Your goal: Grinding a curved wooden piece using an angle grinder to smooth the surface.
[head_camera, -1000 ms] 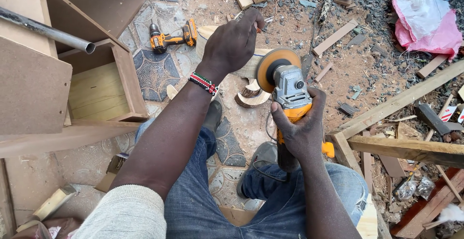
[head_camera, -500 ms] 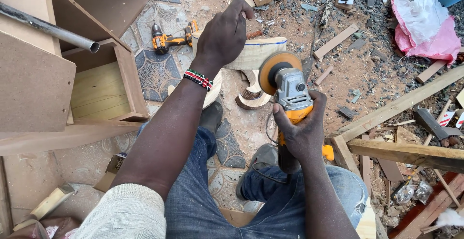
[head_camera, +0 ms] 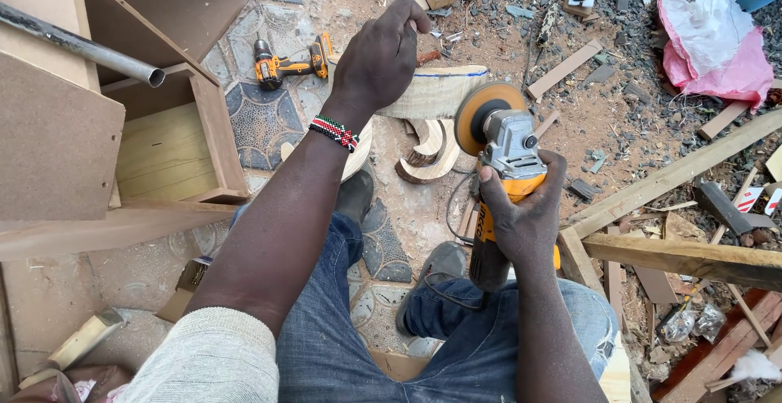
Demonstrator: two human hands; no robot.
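Open plywood cabinet boxes (head_camera: 155,138) fill the left of the yard, with a grey metal pipe (head_camera: 77,44) lying across their top and long timber beams (head_camera: 676,176) crossing the rubble-strewn ground on the right. In the middle the seated person holds a curved wooden piece (head_camera: 436,93) up off the ground: the left hand (head_camera: 379,57) is closed over its top edge, fingers wrapped down the far side. The right hand (head_camera: 525,211) is clenched round the orange body of an angle grinder (head_camera: 503,154), whose sanding disc (head_camera: 486,114) sits right at the free end of the wood, touching or nearly so.

The wood is only hand-held, not clamped, so if the disc bites it could twist or jerk out of that grip. The left fingers are near the disc along the same piece; a slip would carry them toward it. The grinder is steered one-handed, which gives little check on a kick. Its cord (head_camera: 452,207) trails down between the legs and shoes, where it could snag. A carved offcut (head_camera: 428,154) and a cordless drill (head_camera: 289,65) lie on the ground just below the work, underfoot
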